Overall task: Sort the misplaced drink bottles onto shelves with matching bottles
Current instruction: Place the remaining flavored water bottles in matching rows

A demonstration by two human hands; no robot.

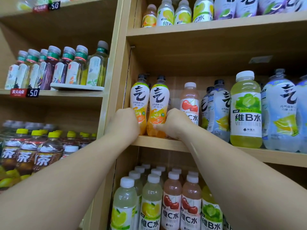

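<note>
Two orange sparkling-water bottles stand side by side at the left end of the middle right shelf (159, 143). My left hand (123, 123) grips the lower part of the left orange bottle (138, 98). The right orange bottle (158, 103) is held near its base by my right hand (176, 122). Just right of them stands a pink cherry bottle (190, 100) with a white cap. Further right come pale blue bottles (217, 105) and a big green bottle (245, 112).
A wooden upright (114, 77) splits the two shelf units. Tea bottles (54, 70) fill the left unit's middle shelf, brown tea bottles (44, 155) the one below. Cherry and lemon bottles (172, 201) stand under my arms. Mixed citrus bottles (166, 14) line the top right shelf.
</note>
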